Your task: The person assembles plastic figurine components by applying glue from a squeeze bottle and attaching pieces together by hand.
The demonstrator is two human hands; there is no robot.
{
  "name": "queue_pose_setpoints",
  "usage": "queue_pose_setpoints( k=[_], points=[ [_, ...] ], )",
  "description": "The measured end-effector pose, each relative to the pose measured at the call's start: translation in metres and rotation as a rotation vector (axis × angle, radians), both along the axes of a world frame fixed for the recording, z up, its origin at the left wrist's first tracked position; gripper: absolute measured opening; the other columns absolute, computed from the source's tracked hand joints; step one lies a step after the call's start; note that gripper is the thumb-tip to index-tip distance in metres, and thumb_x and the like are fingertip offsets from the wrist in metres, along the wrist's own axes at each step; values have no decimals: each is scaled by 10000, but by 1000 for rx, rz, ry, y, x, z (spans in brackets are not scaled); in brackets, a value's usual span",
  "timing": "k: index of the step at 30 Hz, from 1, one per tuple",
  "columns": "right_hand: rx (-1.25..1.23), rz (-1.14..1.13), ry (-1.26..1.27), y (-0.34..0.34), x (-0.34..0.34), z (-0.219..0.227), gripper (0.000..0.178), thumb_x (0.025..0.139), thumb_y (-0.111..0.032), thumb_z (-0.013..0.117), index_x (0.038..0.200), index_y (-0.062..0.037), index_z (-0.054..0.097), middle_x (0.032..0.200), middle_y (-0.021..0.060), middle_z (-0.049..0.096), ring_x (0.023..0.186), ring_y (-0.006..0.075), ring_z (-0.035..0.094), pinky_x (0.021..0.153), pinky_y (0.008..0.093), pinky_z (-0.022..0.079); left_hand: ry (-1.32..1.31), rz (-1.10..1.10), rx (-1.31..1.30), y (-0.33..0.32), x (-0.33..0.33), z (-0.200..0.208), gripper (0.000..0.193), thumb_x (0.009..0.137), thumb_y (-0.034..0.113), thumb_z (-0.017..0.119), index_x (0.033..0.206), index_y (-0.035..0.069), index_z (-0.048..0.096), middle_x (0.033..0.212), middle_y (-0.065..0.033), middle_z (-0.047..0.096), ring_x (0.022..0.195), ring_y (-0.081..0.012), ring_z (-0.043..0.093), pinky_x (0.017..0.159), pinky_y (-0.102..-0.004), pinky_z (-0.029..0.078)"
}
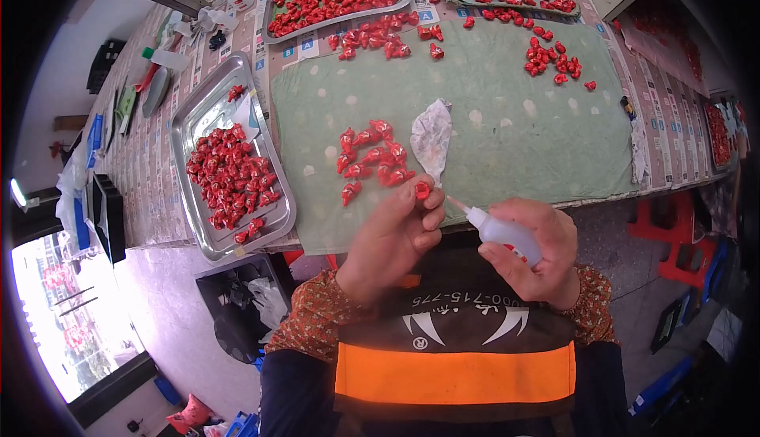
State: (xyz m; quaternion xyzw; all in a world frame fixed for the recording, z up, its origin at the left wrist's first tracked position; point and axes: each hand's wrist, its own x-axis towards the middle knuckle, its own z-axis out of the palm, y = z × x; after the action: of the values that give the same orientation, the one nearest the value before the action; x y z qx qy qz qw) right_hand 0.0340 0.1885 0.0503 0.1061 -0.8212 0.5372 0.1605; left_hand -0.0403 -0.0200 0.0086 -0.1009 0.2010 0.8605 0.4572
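Between the fingertips of my left hand (396, 235) is a small red glossy piece (422, 191), its hollow-looking side turned up; its exact kind is too small to tell. My right hand (540, 248) is wrapped round a white squeeze bottle (507, 237) with a thin nozzle. The nozzle tip points left toward the red piece and stays a little apart from it. Just beyond my left hand lies a loose group of similar red pieces (372, 152) on the green cloth (507, 144). A crumpled whitish rag (432, 138) lies beside them, its lower end close to my fingers.
At left, a metal tray (283, 223) holds a heap of red pieces. Another full tray (340, 25) stands at the far side, with more pieces scattered beside it and at far right. A bottle with a green cap (168, 58) lies at far left. The table's front edge runs before me.
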Motion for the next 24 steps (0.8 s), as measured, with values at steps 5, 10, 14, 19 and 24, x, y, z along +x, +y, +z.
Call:
queue_pose_setpoints(
  k=[5, 10, 14, 19, 24],
  points=[
    [75, 42, 86, -2, 0, 3, 376, 726, -63, 800, 1062, -33, 636, 806, 116, 681, 654, 265, 678, 569, 334, 521, -11, -6, 38, 0, 2, -6, 196, 999, 280, 534, 1100, 115, 497, 992, -9, 462, 829, -103, 454, 637, -219, 396],
    [151, 55, 101, -5, 1, -1, 357, 741, -73, 785, 1056, -21, 623, 786, 127, 663, 614, 280, 651, 544, 346, 503, -35, -17, 54, -1, 5, -9, 200, 1010, 263, 511, 1131, 105, 490, 1005, -15, 469, 843, -108, 462, 647, -223, 400],
    [143, 34, 99, -8, 0, 1, 386, 709, -60, 800, 1053, -37, 625, 736, 108, 632, 593, 289, 630, 512, 360, 482, -42, -25, 101, -1, 6, -11, 194, 1010, 259, 512, 1128, 106, 492, 1011, -18, 472, 843, -109, 463, 646, -223, 399],
    [154, 45, 76, -8, 0, 0, 372, 725, -60, 788, 1057, -36, 622, 729, 110, 626, 590, 292, 626, 511, 363, 479, -40, -20, 115, -1, 8, -12, 198, 1007, 262, 520, 1134, 111, 499, 1019, -19, 477, 835, -110, 464, 644, -227, 397],
    [156, 24, 96, -9, 0, 1, 356, 741, -60, 778, 1059, -34, 620, 723, 114, 621, 588, 295, 622, 509, 364, 474, -57, -48, 102, 1, 8, -12, 210, 1004, 264, 529, 1155, 119, 515, 1037, -23, 488, 829, -111, 464, 646, -230, 395]
  ],
)
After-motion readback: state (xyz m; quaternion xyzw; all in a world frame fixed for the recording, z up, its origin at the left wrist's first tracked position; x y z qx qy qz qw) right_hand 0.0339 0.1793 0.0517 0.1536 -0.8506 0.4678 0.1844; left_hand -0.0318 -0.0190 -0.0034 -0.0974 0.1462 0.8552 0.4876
